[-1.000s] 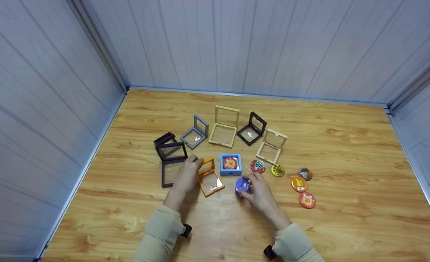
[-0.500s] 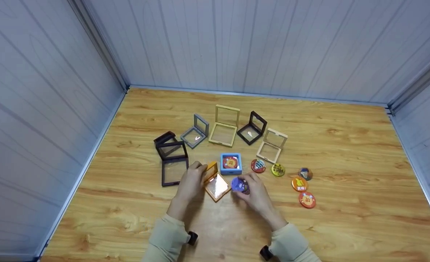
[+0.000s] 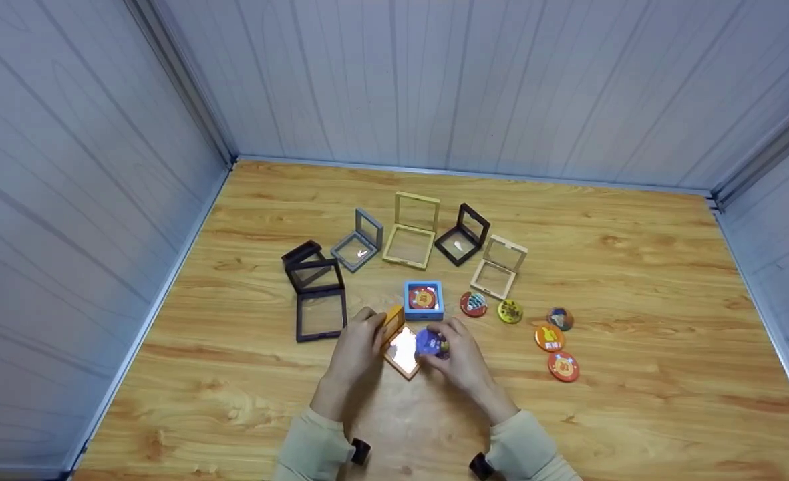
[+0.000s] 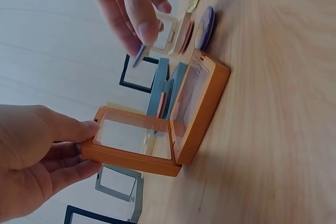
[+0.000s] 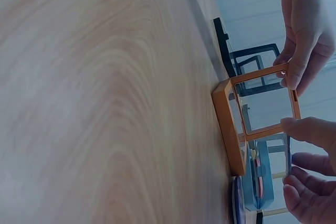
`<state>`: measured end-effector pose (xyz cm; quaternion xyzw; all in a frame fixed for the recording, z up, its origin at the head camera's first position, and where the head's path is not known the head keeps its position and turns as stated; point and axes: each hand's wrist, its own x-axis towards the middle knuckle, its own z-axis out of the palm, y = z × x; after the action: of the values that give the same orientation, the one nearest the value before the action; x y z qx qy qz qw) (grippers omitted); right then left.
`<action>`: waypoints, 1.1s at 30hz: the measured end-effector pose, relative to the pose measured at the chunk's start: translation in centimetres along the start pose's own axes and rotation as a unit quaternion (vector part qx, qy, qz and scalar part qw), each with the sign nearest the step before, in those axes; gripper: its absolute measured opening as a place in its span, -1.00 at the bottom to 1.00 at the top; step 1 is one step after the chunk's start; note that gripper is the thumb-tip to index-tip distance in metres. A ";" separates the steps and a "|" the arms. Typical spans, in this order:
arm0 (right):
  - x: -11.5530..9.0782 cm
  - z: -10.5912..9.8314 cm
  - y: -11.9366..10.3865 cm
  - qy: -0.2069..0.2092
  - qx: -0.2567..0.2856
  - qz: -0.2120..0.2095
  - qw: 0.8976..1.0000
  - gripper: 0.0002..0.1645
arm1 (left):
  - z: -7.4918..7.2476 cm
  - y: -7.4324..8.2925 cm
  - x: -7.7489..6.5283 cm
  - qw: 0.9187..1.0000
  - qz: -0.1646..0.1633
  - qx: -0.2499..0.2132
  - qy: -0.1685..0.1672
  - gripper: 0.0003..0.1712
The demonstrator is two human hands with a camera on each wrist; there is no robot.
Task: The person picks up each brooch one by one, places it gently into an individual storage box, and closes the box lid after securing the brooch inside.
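Observation:
My left hand [image 3: 356, 346] pinches the upright lid of an orange hinged display frame [image 4: 207, 111] between thumb and fingers. The frame's lower half lies on the table, opened out, with a clear film that reflects light. My right hand [image 3: 464, 357] pinches a thin round purple badge [image 3: 427, 341], seen edge-on in the right wrist view, just over the frame's right side. A second purple-rimmed badge [image 4: 206, 29] lies on the table below that hand, largely covered in the head view. Behind both hands sits a blue display frame [image 3: 423, 316] with a red badge [image 3: 423, 298] inside.
Opened display frames stand in an arc behind: dark [image 3: 298, 317], grey [image 3: 349, 266], yellow [image 3: 387, 252], black [image 3: 446, 255] and cream [image 3: 481, 290]. Several badges lie to the right, among them a green one [image 3: 510, 312] and an orange one [image 3: 549, 339]. Panel walls [image 3: 427, 87] surround the wooden table.
My left hand has moved the orange frame right and nearer to me, turning it. My right hand has shifted left with the purple badge, which now overlaps the frame's edge in the head view.

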<state>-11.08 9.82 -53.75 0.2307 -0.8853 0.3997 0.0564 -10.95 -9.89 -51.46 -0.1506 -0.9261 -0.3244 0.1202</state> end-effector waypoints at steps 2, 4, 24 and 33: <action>0.0 0.1 -0.1 -0.003 -0.002 0.000 1.000 -0.47 | 0.0 0.1 -0.2 1.000 -0.001 -0.006 0.002 -0.80; 0.1 0.2 -0.1 -0.004 0.000 -0.001 1.000 -0.48 | 0.0 0.2 -0.3 1.000 -0.006 -0.012 0.003 -0.80; -0.1 2.1 -0.1 -0.038 0.000 0.002 0.999 -0.52 | 0.5 0.5 -1.0 0.999 -0.020 -0.026 0.019 -0.79; 0.1 2.6 -0.1 -0.048 -0.017 0.006 0.999 -0.51 | 0.5 0.5 -1.1 0.999 -0.027 -0.032 0.020 -0.78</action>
<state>-10.87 7.81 -55.45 0.2435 -0.8950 0.3733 0.0151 -9.81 -9.37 -51.92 -0.1227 -0.9164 -0.3599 0.1248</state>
